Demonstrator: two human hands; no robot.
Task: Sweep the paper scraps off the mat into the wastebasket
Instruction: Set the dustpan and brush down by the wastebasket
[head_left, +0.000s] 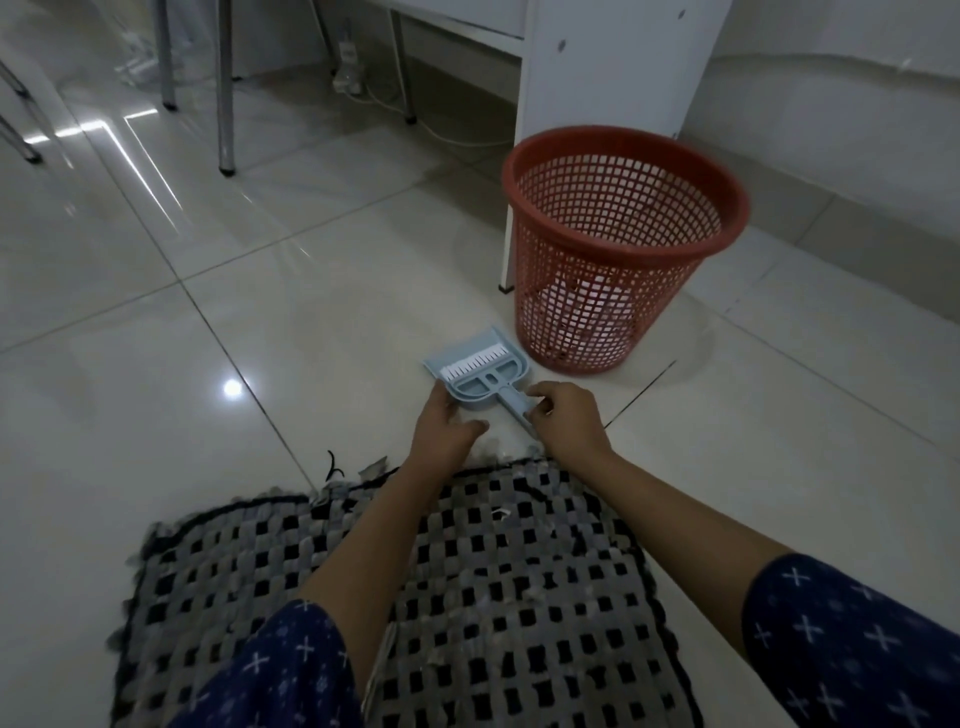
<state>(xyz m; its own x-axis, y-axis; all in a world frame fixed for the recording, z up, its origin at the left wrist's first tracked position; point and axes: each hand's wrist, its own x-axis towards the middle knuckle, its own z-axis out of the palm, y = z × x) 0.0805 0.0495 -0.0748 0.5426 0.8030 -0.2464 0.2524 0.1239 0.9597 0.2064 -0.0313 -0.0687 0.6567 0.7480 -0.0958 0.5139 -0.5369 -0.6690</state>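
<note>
The left hand touches the rear left corner of the dustpan with bent fingers (whether they grip it, I cannot tell). A brush lies nested in the dustpan. The right hand curls its fingers round the dustpan's handle, pinching it. Right of the dustpan, just beyond it, stands the wastebasket, with something pale at its bottom, blurred behind the mesh. Nearer than the dustpan lies the mat, cut off below, bearing a white scrap and dimmer bits.
</note>
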